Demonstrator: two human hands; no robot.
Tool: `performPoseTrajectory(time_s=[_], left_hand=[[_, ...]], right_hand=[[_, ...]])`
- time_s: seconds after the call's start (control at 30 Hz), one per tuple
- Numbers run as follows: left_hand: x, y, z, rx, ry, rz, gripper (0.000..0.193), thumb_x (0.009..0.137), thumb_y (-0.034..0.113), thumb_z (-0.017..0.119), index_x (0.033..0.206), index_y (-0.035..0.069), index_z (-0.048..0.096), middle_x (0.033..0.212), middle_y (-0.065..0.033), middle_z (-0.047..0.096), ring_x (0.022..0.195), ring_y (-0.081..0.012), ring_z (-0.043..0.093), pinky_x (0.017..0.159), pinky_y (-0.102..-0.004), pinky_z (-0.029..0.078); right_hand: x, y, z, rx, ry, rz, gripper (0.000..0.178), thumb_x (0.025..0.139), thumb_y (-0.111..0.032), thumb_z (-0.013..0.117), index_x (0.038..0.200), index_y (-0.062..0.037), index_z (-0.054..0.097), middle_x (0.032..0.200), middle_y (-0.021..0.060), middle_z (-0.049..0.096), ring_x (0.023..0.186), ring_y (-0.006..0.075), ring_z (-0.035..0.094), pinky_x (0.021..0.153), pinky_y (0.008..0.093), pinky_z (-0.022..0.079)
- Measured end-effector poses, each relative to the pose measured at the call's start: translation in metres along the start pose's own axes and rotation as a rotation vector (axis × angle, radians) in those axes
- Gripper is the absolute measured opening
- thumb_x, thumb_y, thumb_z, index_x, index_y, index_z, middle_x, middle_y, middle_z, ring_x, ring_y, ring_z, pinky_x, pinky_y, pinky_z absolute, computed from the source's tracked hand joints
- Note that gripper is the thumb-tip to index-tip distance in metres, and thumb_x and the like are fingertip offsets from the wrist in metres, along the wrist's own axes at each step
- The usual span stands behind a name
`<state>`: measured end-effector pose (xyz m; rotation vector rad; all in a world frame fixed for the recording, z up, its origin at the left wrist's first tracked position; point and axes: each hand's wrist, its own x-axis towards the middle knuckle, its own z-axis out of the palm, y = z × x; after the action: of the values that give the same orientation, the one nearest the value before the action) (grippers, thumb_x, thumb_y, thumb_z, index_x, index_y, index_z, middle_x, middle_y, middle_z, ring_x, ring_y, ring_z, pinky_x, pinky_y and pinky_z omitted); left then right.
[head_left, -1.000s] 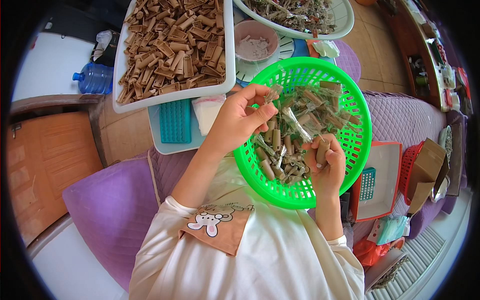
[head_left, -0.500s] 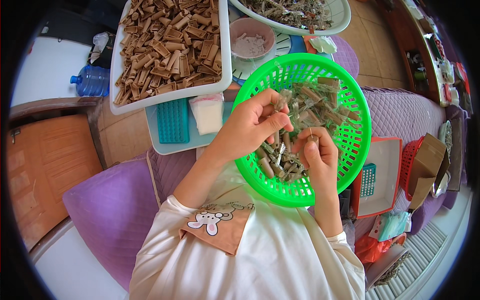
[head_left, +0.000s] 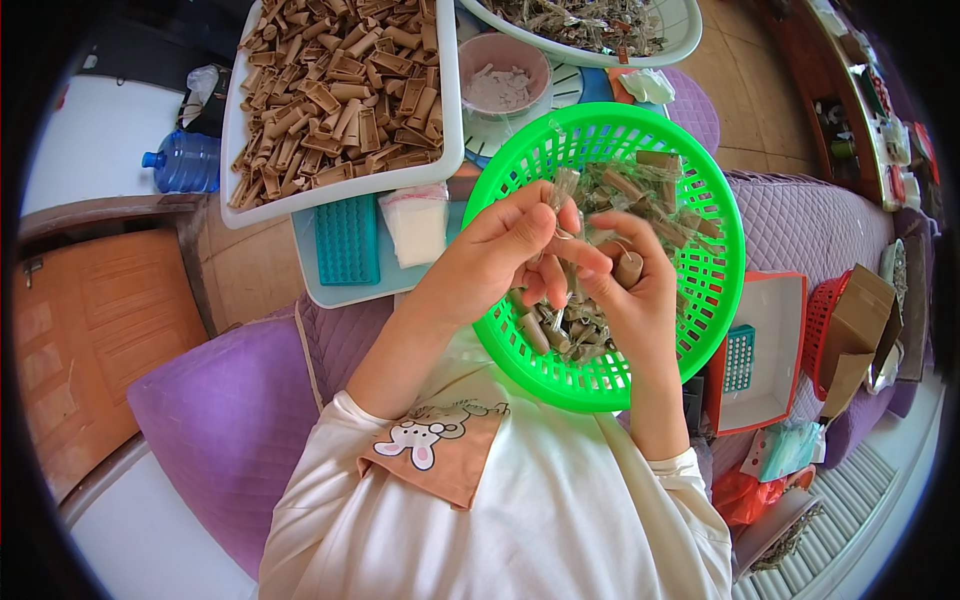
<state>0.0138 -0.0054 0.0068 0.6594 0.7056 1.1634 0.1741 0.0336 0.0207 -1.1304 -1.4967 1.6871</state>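
Both hands work close together over a bright green plastic basket [head_left: 733, 235]. Inside it lie many small brown tube pieces in clear crinkled wrappers [head_left: 625, 190]. My left hand [head_left: 515, 245] is closed in a pinch, with a clear plastic wrapper [head_left: 565, 185] standing up between its fingers; whether anything sits inside it is hard to tell. The fingers of my right hand [head_left: 640, 285] curl round a short brown tube [head_left: 629, 268], its round end showing. Thumb and fingertips of that hand meet the left fingers, which partly hide the contact.
A white tub [head_left: 452, 110] full of brown half-tube pieces stands beyond at left. Nearby are a pink bowl [head_left: 520, 70] with pale bits, a teal pitted tray [head_left: 347, 243] and a stack of white bags [head_left: 415, 228]. An orange-rimmed box [head_left: 765, 390] lies at right.
My hands have come together, the right rising toward the left. The left fingers have spread toward the right hand, and the brown tube shows more plainly in the right fingers.
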Motion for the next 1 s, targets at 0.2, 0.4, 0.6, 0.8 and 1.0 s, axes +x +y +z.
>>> performPoseTrajectory(time_s=[0.2, 0.4, 0.6, 0.8, 1.0], left_hand=[[0.001, 0.002, -0.001, -0.121, 0.027, -0.009, 0.025, 0.093, 0.034, 0.035, 0.093, 0.010, 0.044, 0.091, -0.0118, 0.063, 0.057, -0.0095, 0.058, 0.045, -0.0173, 0.037], [0.007, 0.001, 0.000, 0.037, 0.283, 0.020, 0.019, 0.091, 0.028, 0.041, 0.090, 0.010, 0.047, 0.098, -0.0090, 0.060, 0.061, -0.0102, 0.060, 0.044, -0.0159, 0.038], [0.009, 0.006, -0.001, -0.018, 0.276, 0.048, 0.020, 0.089, 0.027, 0.045, 0.093, 0.008, 0.049, 0.101, -0.0059, 0.053, 0.063, -0.0121, 0.061, 0.044, -0.0156, 0.040], [0.011, 0.008, -0.010, -0.202, 0.338, 0.149, 0.019, 0.089, 0.025, 0.046, 0.094, 0.007, 0.050, 0.098, -0.0060, 0.054, 0.060, -0.0151, 0.062, 0.042, -0.0173, 0.041], [0.009, 0.001, -0.004, 0.585, 0.262, 0.053, 0.020, 0.086, 0.023, 0.050, 0.085, 0.004, 0.054, 0.075, -0.0072, 0.058, 0.063, -0.0221, 0.061, 0.051, -0.0275, 0.046]], right_hand=[[0.001, -0.004, -0.004, 0.026, 0.090, -0.007, 0.012, 0.077, 0.002, 0.058, 0.089, 0.0015, 0.056, 0.070, -0.0015, 0.054, 0.059, 0.0015, 0.044, 0.051, 0.0160, 0.037], [-0.004, -0.010, -0.005, 0.080, 0.156, -0.097, 0.010, 0.078, 0.003, 0.056, 0.088, 0.0018, 0.055, 0.069, -0.0013, 0.053, 0.060, 0.0017, 0.044, 0.051, 0.0157, 0.036], [-0.008, -0.010, -0.008, 0.166, 0.158, -0.105, 0.010, 0.078, 0.002, 0.057, 0.087, 0.0016, 0.054, 0.069, -0.0018, 0.052, 0.059, 0.0019, 0.043, 0.051, 0.0155, 0.035], [-0.013, -0.008, -0.018, 0.147, 0.122, -0.081, 0.011, 0.077, 0.000, 0.059, 0.087, 0.0007, 0.055, 0.070, -0.0022, 0.052, 0.059, 0.0016, 0.043, 0.052, 0.0148, 0.033], [-0.010, -0.006, -0.018, 0.259, 0.156, -0.059, 0.012, 0.078, -0.001, 0.058, 0.090, -0.0003, 0.054, 0.071, -0.0024, 0.053, 0.060, 0.0009, 0.042, 0.051, 0.0148, 0.033]])
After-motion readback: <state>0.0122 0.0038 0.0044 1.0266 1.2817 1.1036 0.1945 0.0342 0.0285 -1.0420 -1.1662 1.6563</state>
